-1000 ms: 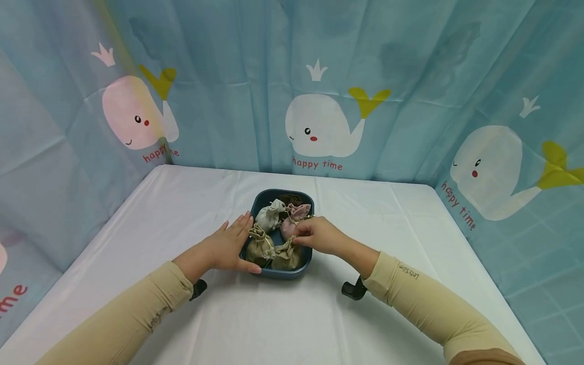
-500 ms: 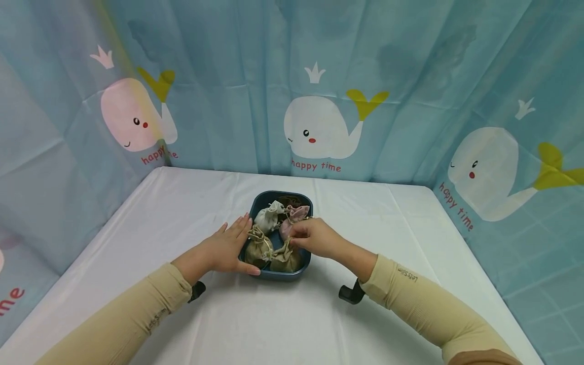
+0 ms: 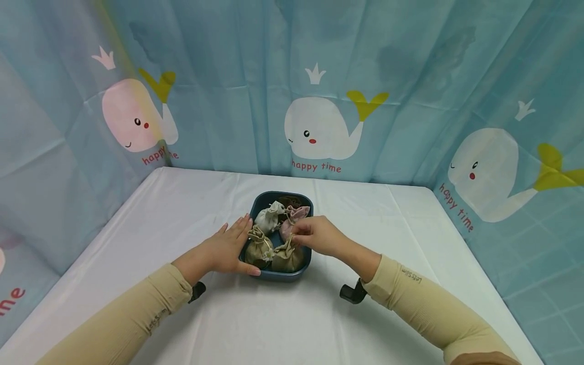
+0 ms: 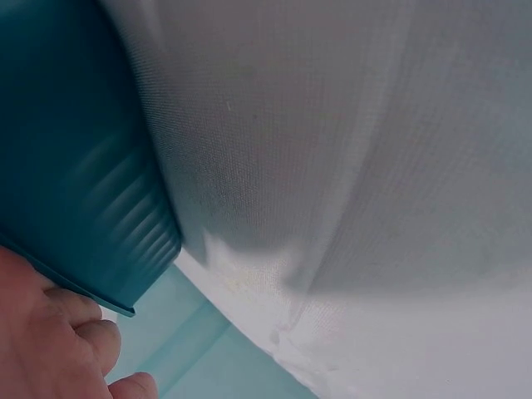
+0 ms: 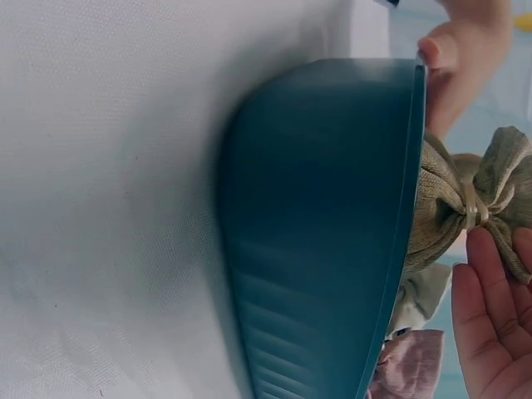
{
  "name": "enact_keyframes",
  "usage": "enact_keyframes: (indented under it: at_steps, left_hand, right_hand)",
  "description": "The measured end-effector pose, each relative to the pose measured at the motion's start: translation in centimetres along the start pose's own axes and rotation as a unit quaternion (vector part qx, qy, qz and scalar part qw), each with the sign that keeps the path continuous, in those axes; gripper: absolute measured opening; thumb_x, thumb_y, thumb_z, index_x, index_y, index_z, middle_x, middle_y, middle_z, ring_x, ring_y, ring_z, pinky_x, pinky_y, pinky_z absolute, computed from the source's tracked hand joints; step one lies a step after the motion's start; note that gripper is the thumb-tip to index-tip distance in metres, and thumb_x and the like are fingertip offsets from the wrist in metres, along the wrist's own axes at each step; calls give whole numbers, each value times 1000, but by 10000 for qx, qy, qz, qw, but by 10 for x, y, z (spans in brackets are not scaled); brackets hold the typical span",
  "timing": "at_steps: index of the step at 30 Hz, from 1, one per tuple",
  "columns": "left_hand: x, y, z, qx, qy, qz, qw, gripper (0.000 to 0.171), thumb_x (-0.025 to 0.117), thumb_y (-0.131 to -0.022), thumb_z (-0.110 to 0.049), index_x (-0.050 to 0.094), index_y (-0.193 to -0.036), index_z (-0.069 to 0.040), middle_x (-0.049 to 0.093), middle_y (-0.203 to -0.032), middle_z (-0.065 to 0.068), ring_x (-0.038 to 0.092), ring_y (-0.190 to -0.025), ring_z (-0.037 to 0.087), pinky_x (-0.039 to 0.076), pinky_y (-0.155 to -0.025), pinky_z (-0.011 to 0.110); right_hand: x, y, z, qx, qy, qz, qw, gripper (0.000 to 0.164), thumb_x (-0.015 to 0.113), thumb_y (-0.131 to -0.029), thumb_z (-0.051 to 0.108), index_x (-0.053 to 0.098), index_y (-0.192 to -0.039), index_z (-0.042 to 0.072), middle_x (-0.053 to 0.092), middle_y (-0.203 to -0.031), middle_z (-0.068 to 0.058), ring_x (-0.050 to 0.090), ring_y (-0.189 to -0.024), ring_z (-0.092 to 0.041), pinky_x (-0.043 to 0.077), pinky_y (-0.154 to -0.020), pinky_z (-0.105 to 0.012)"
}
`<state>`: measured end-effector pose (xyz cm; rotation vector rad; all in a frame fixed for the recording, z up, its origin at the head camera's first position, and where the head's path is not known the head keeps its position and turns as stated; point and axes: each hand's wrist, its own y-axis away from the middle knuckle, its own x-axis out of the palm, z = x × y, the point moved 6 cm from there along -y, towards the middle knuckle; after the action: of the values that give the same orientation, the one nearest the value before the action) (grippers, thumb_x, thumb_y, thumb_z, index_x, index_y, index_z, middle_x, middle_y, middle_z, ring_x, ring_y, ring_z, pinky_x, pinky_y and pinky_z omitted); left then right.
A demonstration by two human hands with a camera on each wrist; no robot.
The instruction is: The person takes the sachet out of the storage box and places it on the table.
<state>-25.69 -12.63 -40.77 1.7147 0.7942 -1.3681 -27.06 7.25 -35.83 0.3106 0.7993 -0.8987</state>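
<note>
A blue basin holds several small drawstring pouches. Over its left rim rests my left hand, fingers straight along the side and thumb at the front corner. With its thumb and fingertips, my right hand pinches the gathered top of the front-right khaki pouch, which sits in the basin. In the right wrist view, fingers touch that pouch's tied neck. Beside it lies another khaki pouch; behind are a whitish pouch, a pink pouch and a dark brown pouch, partly hidden.
The basin stands on a table with a white cloth. A blue curtain with printed whales hangs round the back and sides. Black wrist mounts show under both forearms.
</note>
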Motion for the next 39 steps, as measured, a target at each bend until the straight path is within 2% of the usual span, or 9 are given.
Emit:
enact_keyframes:
  at_steps: [12,19,23,32,39]
  left_hand:
    - [-1,-1,0,-7,-11,-3,10000,127,43,-61,-86,2,-146,-2,-5,-152,14,1,-140,29,11,-107,55]
    - [-1,-1,0,47,-41,-20,10000,126,42,-62,-86,2,-146,-2,-5,-152,15,1,-139,30,10,-107,56]
    - [0,-2,0,50,-35,-14,10000,128,41,-60,-88,2,-146,-2,-5,-152,14,2,-139,31,10,-107,56]
    - [0,-2,1,49,-69,-37,10000,128,40,-60,-88,3,-147,-2,-5,-152,15,1,-139,30,11,-107,56]
    - [0,-2,1,63,22,-18,10000,126,45,-63,-85,4,-146,0,-3,-152,16,3,-139,32,10,-107,56]
  right_hand:
    - [-10,1,1,284,-432,-93,9986,7,63,-87,13,69,-85,12,67,-79,2,64,-69,-8,52,-63,-23]
    - [-18,0,2,380,-835,-235,9955,7,62,-87,9,68,-88,7,66,-83,-3,65,-73,-12,54,-68,-32]
    - [-23,1,4,410,-799,-356,9953,7,61,-88,10,69,-87,9,65,-84,-2,65,-72,-11,54,-69,-35]
    - [-36,3,11,358,-756,-528,9951,7,62,-88,12,68,-85,11,67,-78,-1,65,-69,-12,53,-65,-27]
    - [-43,7,14,371,-859,-584,9939,7,62,-88,14,68,-85,10,67,-78,-1,65,-70,-13,53,-65,-28]
